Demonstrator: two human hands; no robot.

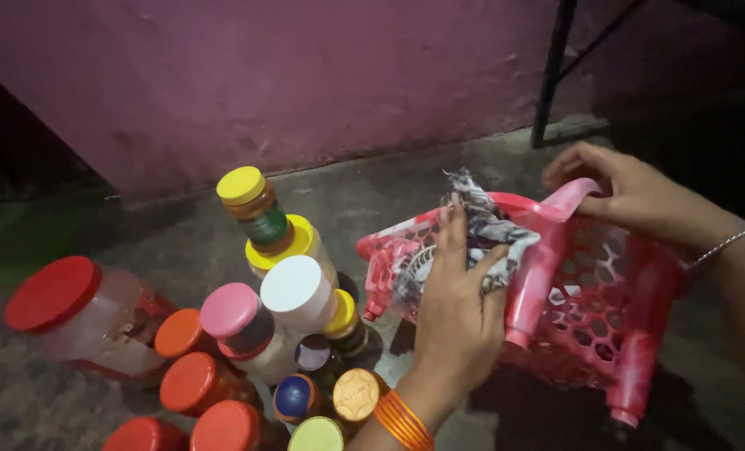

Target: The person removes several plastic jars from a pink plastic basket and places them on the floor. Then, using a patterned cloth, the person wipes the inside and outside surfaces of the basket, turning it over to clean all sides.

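A red plastic lattice basket (589,309) is tipped on its side on the floor. My left hand (460,305), with orange bangles at the wrist, presses a crumpled black-and-white cloth (485,225) against the basket's side. My right hand (627,192), wearing a thin silver bracelet, grips the basket's pink handle (568,200) at the top.
Several jars and bottles with coloured lids stand close together at the left: a yellow-lidded jar (251,205), a white-lidded jar (297,292), a pink-lidded one (234,317) and a big clear jar with a red lid (72,313). A pink wall (305,75) and a dark metal leg (552,75) stand behind.
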